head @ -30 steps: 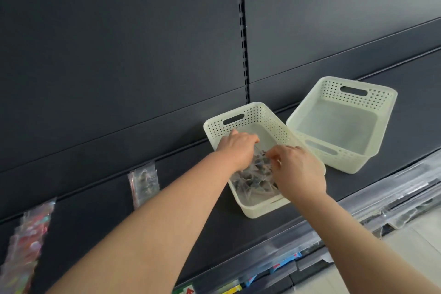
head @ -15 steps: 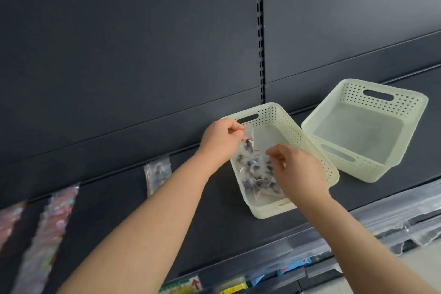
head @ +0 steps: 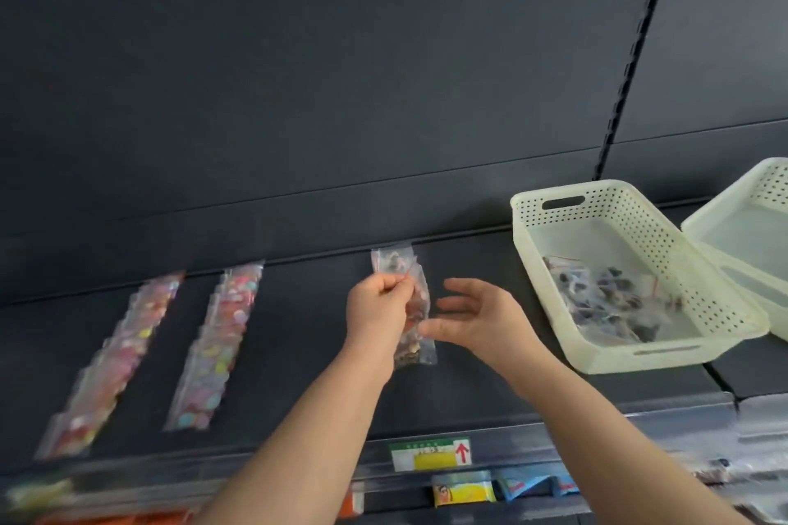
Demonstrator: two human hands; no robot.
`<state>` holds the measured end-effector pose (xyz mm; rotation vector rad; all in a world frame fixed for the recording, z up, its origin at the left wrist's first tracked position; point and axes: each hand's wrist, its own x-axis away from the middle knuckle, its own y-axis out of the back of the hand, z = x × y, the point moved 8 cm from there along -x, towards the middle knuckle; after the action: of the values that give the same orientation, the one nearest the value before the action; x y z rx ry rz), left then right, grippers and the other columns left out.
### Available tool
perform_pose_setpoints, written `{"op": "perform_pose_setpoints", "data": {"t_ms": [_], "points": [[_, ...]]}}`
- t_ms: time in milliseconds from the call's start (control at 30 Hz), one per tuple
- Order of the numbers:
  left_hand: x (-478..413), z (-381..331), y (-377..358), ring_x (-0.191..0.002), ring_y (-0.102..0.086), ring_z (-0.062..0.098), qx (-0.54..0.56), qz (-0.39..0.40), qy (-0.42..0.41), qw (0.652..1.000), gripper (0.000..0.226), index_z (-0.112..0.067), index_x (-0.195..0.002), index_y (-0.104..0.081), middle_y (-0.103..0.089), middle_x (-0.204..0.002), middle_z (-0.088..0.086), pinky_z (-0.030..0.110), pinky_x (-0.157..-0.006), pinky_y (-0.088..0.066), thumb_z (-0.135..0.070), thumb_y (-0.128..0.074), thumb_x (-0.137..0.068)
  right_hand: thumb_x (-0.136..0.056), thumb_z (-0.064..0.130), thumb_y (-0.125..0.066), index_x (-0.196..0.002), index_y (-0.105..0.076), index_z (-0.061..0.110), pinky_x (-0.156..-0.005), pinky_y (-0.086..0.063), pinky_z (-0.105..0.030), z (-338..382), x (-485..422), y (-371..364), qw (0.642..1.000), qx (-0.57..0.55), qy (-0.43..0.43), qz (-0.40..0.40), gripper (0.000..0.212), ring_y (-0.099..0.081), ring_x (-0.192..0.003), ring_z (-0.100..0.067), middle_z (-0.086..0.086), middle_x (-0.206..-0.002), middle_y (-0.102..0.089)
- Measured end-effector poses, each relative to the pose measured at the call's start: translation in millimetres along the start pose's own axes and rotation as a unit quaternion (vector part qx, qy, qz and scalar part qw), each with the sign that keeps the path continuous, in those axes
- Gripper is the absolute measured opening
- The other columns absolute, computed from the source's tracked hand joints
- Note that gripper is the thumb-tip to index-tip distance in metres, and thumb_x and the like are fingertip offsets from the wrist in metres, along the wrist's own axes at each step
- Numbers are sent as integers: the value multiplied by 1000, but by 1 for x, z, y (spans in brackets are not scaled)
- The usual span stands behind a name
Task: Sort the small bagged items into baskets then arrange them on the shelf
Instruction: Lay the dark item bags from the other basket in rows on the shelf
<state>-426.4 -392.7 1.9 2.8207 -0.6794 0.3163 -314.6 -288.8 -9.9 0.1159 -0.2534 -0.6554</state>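
Pinching clear bag (head: pixel 420 347) of small dark pieces: left hand (head: pixel 375 311); right hand (head: pixel 473 320) relaxed-fingered just beside it.

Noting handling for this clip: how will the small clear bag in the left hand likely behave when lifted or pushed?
Probably floppy: the clear bag looks thin and limp below where the left hand pinches its top. Likely light, since a pinch of the fingers carries it. Its glossy film may slide easily on the smooth dark shelf.

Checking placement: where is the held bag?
Head view, centre: the bag is pinched by the left hand, between the colourful bag rows and the filled basket.
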Motion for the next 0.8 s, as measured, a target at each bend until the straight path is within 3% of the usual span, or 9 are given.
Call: {"op": "perform_pose_setpoints", "data": {"t_ms": [67,167,233,300,400,467,600,700,800], "points": [[2,6,11,-66,-67,16,14,-4,10,1000,14,-10,-85,-69,-72,-78,5,29,-58,-56,-20,-64,-94,-60,29,-89,-113,-59,22,-82,-56,-28,-5,0,-16,1000,-14,-4,7,61,-69,-88,-6,6,-99,-71],[2,16,23,-64,-64,10,26,16,28,999,12,-11,-84,-69,-71,-80,4,23,-54,-52,-17,-64,-93,-83,16,-72,-89,-71,16,-75,-58,-31,-7,-2,-22,999,-41,-7,-32,6,-71,-76,-14,2,-76,-74],[-1,21,31,-69,-62,8,6,23,33,999,13,-13,-84,-69,-69,-81,2,22,-60,-50,-18,-62,-94,-90,11,-63,-85,-71,12,-68,-57,-26,-11,-4,-23,997,-58,-22,-46,9,-70,-68,-11,2,-69,-72],[-2,25,36,-73,-59,8,-10,30,36,999,13,-13,-88,-70,-67,-81,1,21,-63,-49,-19,-61,-95,-94,10,-58,-88,-69,8,-64,-56,-23,-14,-4,-26,996,-72,-44,-41,12,-70,-66,-8,-2,-74,-71],[-3,34,39,-74,-59,9,-7,32,51,998,11,-13,-92,-70,-66,-82,0,21,-63,-50,-20,-61,-96,-98,15,-50,-97,-67,8,-73,-59,-32,-20,-3,-38,988,-129,-82,-17,18,-73,-80,-19,-11,-92,-71],[-3,39,41,-76,-61,11,5,33,65,997,11,-15,-92,-69,-68,-85,0,22,-63,-50,-21,-62,-95,-94,19,-57,-101,-67,8,-77,-59,-34,-22,-1,-45,984,-155,-90,2,15,-72,-85,-23,-12,-94,-72],[-2,45,45,-72,-60,9,-61,63,39,995,10,-14,-89,-71,-68,-79,0,23,-64,-50,-20,-63,-93,-81,8,-72,-106,-67,9,-75,-58,-29,-31,1,-38,996,-54,-69,-14,25,-72,-82,-20,-9,-87,-74],[1,54,44,-68,-61,13,-197,93,-12,976,13,-17,-81,-72,-71,-76,-2,33,-73,-54,-22,-65,-90,-78,17,-76,-100,-69,22,-70,-53,-25,-36,5,-23,993,98,-55,-32,24,-69,-79,-11,3,-85,-73],[4,63,47,-74,-68,16,-270,82,-28,959,11,-22,-80,-73,-72,-75,-5,36,-77,-56,-25,-67,-89,-81,19,-72,-103,-68,27,-64,-48,-19,-45,10,-22,984,164,-60,-16,24,-64,-72,-4,10,-77,-72]]}}
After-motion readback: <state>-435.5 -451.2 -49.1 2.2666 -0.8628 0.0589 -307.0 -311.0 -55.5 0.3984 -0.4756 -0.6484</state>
